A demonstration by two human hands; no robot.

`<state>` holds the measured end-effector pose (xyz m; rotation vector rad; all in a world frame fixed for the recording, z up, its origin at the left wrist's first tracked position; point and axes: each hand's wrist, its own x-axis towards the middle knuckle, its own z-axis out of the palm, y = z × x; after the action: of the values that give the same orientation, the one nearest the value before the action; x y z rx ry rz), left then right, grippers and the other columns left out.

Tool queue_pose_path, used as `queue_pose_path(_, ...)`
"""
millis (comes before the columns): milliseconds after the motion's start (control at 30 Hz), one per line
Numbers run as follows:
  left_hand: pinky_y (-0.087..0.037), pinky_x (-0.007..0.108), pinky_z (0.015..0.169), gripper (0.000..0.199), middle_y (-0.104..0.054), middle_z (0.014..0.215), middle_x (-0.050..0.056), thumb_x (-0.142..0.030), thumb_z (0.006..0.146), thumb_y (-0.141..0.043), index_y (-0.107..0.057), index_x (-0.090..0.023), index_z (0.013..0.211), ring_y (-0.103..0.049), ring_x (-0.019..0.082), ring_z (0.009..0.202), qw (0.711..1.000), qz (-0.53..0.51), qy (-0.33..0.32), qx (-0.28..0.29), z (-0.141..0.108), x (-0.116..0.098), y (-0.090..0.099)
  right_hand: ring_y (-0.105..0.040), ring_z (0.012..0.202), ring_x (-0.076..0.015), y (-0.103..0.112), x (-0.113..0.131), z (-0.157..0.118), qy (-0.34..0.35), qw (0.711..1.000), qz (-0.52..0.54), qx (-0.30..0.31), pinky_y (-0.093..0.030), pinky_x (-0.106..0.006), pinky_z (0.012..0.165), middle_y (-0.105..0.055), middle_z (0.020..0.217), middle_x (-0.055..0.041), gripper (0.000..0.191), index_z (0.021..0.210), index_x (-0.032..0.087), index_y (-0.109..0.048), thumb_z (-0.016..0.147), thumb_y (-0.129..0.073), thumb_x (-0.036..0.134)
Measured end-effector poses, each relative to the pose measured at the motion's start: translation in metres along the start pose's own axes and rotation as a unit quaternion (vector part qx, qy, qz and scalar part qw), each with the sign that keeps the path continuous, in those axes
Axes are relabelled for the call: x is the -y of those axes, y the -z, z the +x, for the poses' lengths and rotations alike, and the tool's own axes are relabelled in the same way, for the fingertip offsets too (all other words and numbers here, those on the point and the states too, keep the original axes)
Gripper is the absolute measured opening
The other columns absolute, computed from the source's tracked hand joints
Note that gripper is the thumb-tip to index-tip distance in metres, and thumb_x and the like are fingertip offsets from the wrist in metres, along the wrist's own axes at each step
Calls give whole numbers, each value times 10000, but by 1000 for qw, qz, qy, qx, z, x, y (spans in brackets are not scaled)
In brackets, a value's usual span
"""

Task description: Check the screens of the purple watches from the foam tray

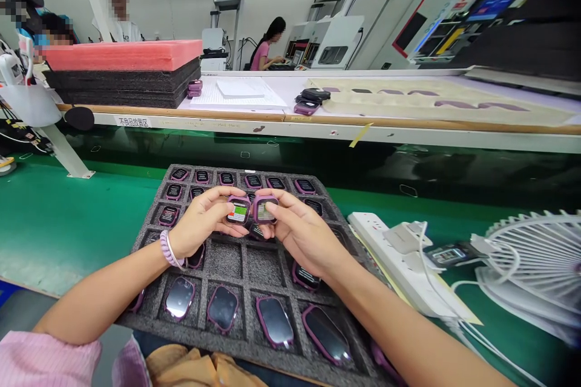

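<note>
Above the middle of a dark foam tray, my left hand holds a purple-framed watch whose screen shows green, white and red. Beside it, my right hand grips a second purple-framed watch, its thumb over the lit screen. The two watches are side by side at nearly the same height. Below my hands, the tray's compartments hold several more purple watches, some with white text on dark screens. In the front row the screens look blank, as on one watch. Two compartments near the middle hold no watch.
Right of the tray lie a white power strip with cables and a white fan. Behind runs a raised shelf with red and black foam, papers and dark watches. Several people are in the background.
</note>
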<state>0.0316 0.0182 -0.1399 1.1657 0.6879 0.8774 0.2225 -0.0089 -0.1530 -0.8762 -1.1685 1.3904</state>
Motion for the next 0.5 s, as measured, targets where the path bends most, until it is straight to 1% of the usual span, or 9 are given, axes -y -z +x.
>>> queue_pose_path(100, -621, 259, 674, 351, -649, 890, 21, -278, 789, -645, -587, -174, 1119, -725, 190, 699, 1000, 1, -1, 6, -1, -1, 0, -511, 600, -135, -1, 1, -1, 2, 1000, -5, -2, -395, -265, 561, -598, 890, -15, 398, 1079, 199, -613, 795, -788, 417)
queue_pose_path(200, -620, 261, 681, 361, -659, 930, 34, -247, 766, -631, -579, -174, 1116, -724, 185, 702, 1000, 4, -2, 12, -2, -1, 0, -513, 601, -139, -1, 0, -1, 9, 1000, -15, -3, -403, -272, 559, -593, 912, -17, 413, 1086, 199, -613, 774, -806, 387)
queue_pose_path(267, -619, 262, 690, 390, -663, 968, 46, -209, 735, -632, -570, -173, 1119, -724, 181, 707, 1000, 7, -2, 15, -1, 0, 0, -515, 602, -135, 0, 0, -1, 14, 1000, -15, 1, -410, -268, 557, -588, 910, -17, 406, 1084, 196, -619, 768, -814, 361)
queue_pose_path(400, -616, 254, 741, 473, -642, 1085, 64, -130, 682, -678, -549, -179, 1134, -726, 169, 750, 999, 18, -15, 23, 0, 2, 0, -521, 608, -131, 0, 1, -1, 19, 1000, -5, 2, -422, -252, 557, -577, 843, -3, 401, 1092, 194, -621, 764, -821, 312)
queue_pose_path(500, -617, 247, 722, 422, -635, 1094, 67, -176, 727, -702, -547, -177, 1119, -723, 160, 731, 999, 24, -20, 21, 0, 3, 0, -523, 614, -136, 0, 2, -1, 17, 1000, -8, -1, -439, -260, 557, -581, 861, -11, 415, 1094, 199, -619, 752, -828, 306)
